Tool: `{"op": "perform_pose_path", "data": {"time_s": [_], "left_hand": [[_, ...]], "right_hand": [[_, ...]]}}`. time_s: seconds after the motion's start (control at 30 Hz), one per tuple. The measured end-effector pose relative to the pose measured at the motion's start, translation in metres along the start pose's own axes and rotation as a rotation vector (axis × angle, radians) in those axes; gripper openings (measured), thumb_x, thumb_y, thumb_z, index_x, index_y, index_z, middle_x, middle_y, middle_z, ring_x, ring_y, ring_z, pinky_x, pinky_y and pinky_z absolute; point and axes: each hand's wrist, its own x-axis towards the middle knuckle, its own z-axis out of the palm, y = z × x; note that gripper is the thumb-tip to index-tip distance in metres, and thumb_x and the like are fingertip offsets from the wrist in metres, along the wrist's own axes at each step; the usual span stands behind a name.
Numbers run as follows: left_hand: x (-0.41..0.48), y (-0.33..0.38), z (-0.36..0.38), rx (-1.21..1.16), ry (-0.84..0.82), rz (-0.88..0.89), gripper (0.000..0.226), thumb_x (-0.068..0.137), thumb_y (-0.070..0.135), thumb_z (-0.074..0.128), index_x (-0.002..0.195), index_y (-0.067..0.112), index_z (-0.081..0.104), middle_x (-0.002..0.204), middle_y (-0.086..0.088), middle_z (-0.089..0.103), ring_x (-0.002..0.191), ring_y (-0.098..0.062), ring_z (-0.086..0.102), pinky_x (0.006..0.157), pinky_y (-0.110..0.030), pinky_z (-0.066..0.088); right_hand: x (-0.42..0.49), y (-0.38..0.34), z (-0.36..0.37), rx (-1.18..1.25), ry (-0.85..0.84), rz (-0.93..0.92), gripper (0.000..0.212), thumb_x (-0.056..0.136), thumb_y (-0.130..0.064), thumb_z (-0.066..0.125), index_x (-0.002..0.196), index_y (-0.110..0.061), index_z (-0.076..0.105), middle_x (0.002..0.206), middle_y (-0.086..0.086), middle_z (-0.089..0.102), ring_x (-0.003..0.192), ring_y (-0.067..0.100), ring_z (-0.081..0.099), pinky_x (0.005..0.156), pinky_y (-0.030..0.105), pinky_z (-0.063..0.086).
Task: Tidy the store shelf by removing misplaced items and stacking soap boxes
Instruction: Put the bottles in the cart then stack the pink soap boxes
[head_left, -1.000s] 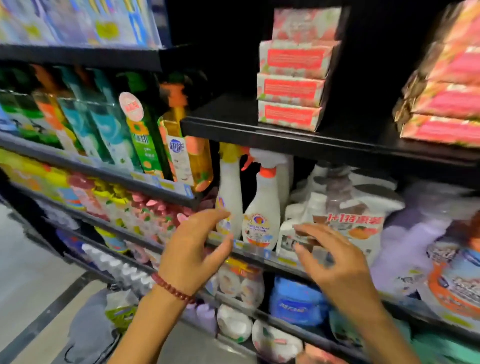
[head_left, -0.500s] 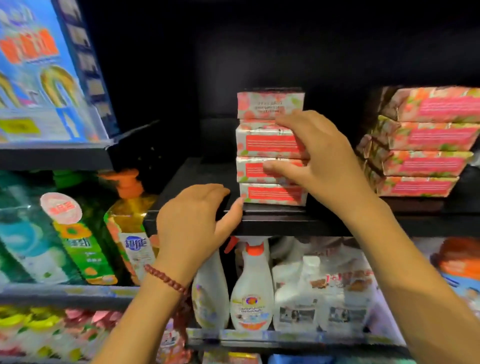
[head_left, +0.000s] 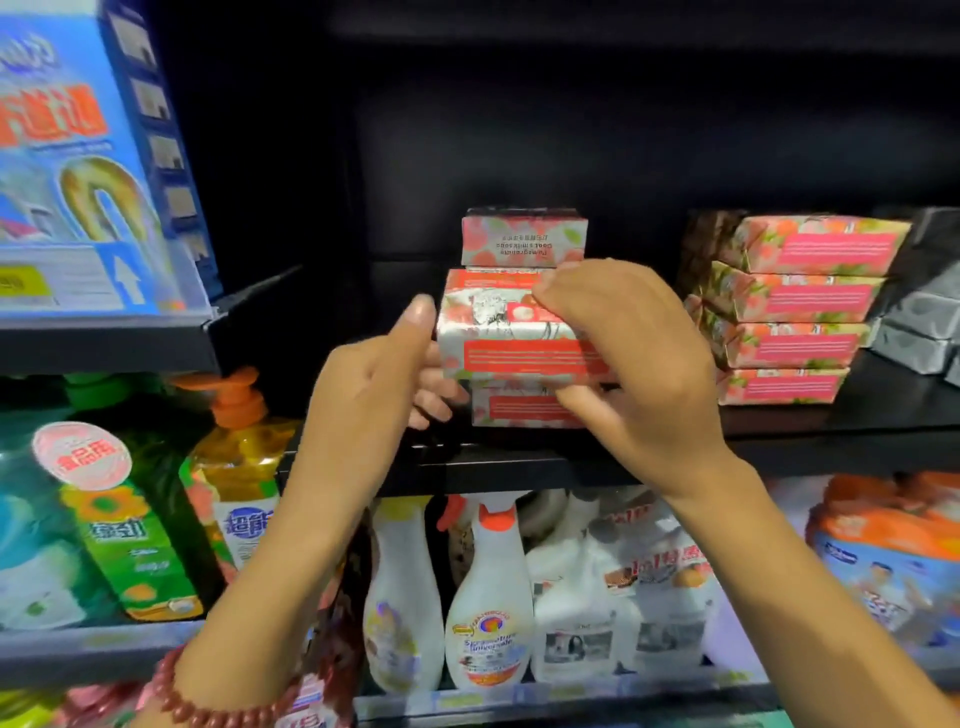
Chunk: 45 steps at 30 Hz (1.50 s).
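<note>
Black shelf (head_left: 831, 423), dark back wall (head_left: 623, 156), left hand (head_left: 363, 400) and right hand (head_left: 644, 374) fingers (head_left: 563, 291) gripping soap box (head_left: 498, 338)

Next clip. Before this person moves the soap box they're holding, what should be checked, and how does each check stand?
1. Grip on the pink floral paper-wrapped soap box: the left hand holds its left end, and the right hand curls its fingers over its right end: ok.
2. Top box of the middle stack right way up: its print reads upside down: not ok.
3. Top box free of the held one: cannot tell.
4. Bottom box flat on the black shelf: ok.
5. Four-box stack on the right apart from both hands: ok.
</note>
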Motion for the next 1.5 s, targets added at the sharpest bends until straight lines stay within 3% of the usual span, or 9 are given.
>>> {"op": "perform_pose_path", "data": {"time_s": [0.2, 0.33, 0.4, 0.53, 0.77, 1.0, 1.23, 1.37, 1.5], "left_hand": [[0.009, 0.02, -0.003, -0.162, -0.18, -0.133, 0.029, 0.071, 0.047, 0.066, 0.072, 0.019, 0.073, 0.072, -0.002, 0.073, 0.059, -0.011, 0.067, 0.049, -0.017, 0.05], [0.006, 0.016, -0.001, -0.141, -0.082, 0.014, 0.022, 0.073, 0.04, 0.064, 0.066, 0.021, 0.071, 0.076, 0.009, 0.073, 0.074, -0.005, 0.07, 0.056, -0.013, 0.05], [0.005, 0.014, -0.002, -0.145, -0.073, 0.04, 0.026, 0.07, 0.042, 0.061, 0.075, 0.018, 0.07, 0.08, 0.007, 0.074, 0.078, -0.005, 0.07, 0.059, -0.014, 0.052], [0.007, 0.011, -0.002, -0.142, -0.132, 0.065, 0.031, 0.072, 0.038, 0.064, 0.094, 0.016, 0.071, 0.093, 0.004, 0.074, 0.091, -0.009, 0.069, 0.072, -0.018, 0.055], [0.014, 0.005, 0.001, -0.24, -0.185, 0.166, 0.032, 0.074, 0.03, 0.074, 0.105, 0.025, 0.07, 0.107, 0.005, 0.072, 0.104, -0.011, 0.066, 0.078, -0.02, 0.053], [0.021, 0.009, 0.001, -0.194, -0.2, 0.187, 0.053, 0.059, 0.034, 0.078, 0.109, 0.027, 0.064, 0.105, 0.01, 0.071, 0.098, -0.01, 0.067, 0.072, -0.02, 0.055], [0.01, 0.011, -0.004, -0.075, -0.187, 0.468, 0.06, 0.061, 0.025, 0.078, 0.116, 0.022, 0.055, 0.113, 0.009, 0.065, 0.11, -0.009, 0.061, 0.08, -0.017, 0.052], [0.008, 0.008, -0.004, 0.022, -0.194, 0.579, 0.063, 0.065, 0.021, 0.078, 0.12, 0.011, 0.049, 0.123, -0.007, 0.055, 0.119, -0.022, 0.054, 0.087, -0.028, 0.053], [0.006, 0.005, -0.004, 0.151, -0.155, 0.665, 0.062, 0.071, 0.017, 0.078, 0.125, 0.012, 0.047, 0.129, 0.001, 0.05, 0.124, -0.017, 0.05, 0.093, -0.024, 0.049]], "right_hand": [[0.006, -0.006, 0.001, -0.029, -0.083, -0.008, 0.038, 0.098, -0.022, 0.042, 0.121, 0.004, 0.057, 0.128, 0.019, 0.054, 0.125, 0.031, 0.045, 0.11, 0.037, 0.032], [0.004, 0.0, -0.008, 0.209, -0.3, 0.331, 0.084, 0.08, -0.048, 0.062, 0.147, -0.013, 0.025, 0.151, -0.004, 0.027, 0.139, 0.004, 0.023, 0.111, 0.017, 0.024], [0.01, 0.001, -0.016, 0.364, -0.296, 0.518, 0.086, 0.077, -0.058, 0.061, 0.147, -0.024, 0.024, 0.144, -0.016, 0.034, 0.13, -0.01, 0.031, 0.102, 0.005, 0.027], [0.028, 0.012, -0.027, 0.595, -0.363, 0.687, 0.076, 0.069, -0.053, 0.067, 0.137, -0.031, 0.041, 0.121, -0.017, 0.059, 0.11, -0.003, 0.056, 0.092, 0.021, 0.049], [0.033, 0.011, -0.029, 0.519, -0.232, 0.491, 0.046, 0.072, -0.022, 0.079, 0.113, -0.024, 0.055, 0.113, -0.014, 0.059, 0.107, 0.001, 0.056, 0.084, 0.016, 0.05], [0.022, 0.01, -0.019, 0.238, -0.118, 0.151, 0.035, 0.073, 0.006, 0.062, 0.105, -0.006, 0.054, 0.109, -0.005, 0.049, 0.106, 0.0, 0.047, 0.09, 0.011, 0.04], [0.021, 0.011, -0.031, 0.545, -0.411, 0.502, 0.085, 0.064, -0.04, 0.082, 0.134, -0.037, 0.034, 0.127, -0.022, 0.051, 0.115, -0.009, 0.048, 0.089, 0.007, 0.041], [0.029, 0.008, -0.035, 0.822, -0.392, 0.706, 0.074, 0.059, -0.041, 0.072, 0.126, -0.038, 0.042, 0.11, -0.02, 0.064, 0.1, -0.005, 0.061, 0.076, 0.01, 0.049], [0.034, 0.006, -0.034, 0.796, -0.39, 0.702, 0.058, 0.06, -0.035, 0.074, 0.113, -0.04, 0.051, 0.101, -0.018, 0.066, 0.094, -0.005, 0.063, 0.072, 0.011, 0.051]]}}
